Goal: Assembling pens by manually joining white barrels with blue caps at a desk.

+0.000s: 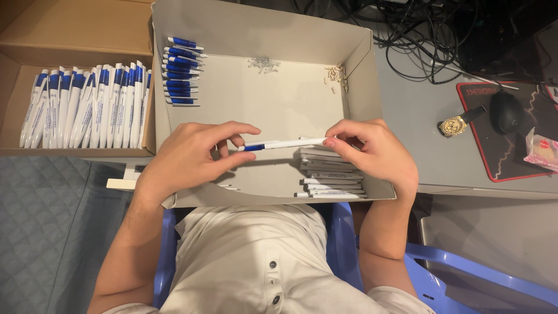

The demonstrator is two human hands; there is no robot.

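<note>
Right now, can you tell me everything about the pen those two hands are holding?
The pen is slim, white plastic by its look, with a blue section at one end. It lies almost level, held in the air over the open white box. The left hand pinches the blue end and the right hand pinches the white end with its fingertips. Nothing else touches it. Any print on it is too small to make out.
</note>
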